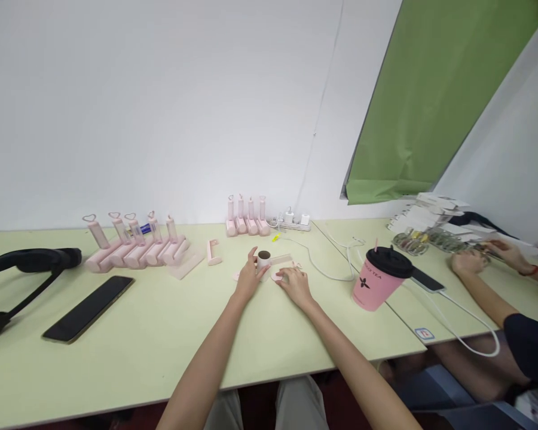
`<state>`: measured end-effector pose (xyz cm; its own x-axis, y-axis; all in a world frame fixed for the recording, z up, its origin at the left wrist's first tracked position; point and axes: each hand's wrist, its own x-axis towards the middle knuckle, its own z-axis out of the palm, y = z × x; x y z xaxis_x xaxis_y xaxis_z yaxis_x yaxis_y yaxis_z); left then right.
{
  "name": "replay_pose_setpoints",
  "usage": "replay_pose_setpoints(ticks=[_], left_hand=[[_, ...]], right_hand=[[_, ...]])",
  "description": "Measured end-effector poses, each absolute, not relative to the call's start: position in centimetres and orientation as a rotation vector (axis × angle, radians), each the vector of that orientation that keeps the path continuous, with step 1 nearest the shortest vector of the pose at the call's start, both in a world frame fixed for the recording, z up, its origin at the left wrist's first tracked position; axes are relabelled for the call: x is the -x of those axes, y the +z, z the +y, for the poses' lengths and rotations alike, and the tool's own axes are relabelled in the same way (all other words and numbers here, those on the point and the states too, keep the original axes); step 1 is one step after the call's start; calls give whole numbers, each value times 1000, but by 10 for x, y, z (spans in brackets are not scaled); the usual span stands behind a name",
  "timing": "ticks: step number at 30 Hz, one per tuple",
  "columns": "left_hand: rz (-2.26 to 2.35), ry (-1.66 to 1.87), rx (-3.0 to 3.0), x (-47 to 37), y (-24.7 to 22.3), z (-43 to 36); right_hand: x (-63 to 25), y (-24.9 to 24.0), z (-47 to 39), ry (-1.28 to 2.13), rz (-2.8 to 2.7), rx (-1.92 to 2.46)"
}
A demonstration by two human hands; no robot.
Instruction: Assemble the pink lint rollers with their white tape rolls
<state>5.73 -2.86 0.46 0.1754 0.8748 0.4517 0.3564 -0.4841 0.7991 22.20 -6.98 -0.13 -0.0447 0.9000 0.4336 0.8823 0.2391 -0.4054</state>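
My left hand curls its thumb and fingers round a small pale pink cylinder, which stands upright and shows a dark round opening on top. Just to the right, my right hand has its fingertips drawn together on a small flat pink piece; its exact kind is too small to make out. Behind both hands lies a clear, pale strip. A pink bracket-shaped part rests to the left of my left hand.
Pink L-shaped devices stand in a left row and a back row. A phone and black headset lie left. A pink drink cup, white cable and power strip sit right, near a co-worker's hands.
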Motion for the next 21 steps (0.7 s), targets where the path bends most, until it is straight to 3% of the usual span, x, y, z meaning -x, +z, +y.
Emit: replay_pose_setpoints(ticks=[9,12,21], left_hand=[[1165,1255,-1995,-57,1,-28],[1159,1260,-2002,-58,-1,-26],[1086,1320,-2071,-59,-2,-24]], right_hand=[[-229,41,-39,79,-1587,1406],[-213,57,-37,42,-1745,1304],[-196,43,-49,-56,-1840,1332]])
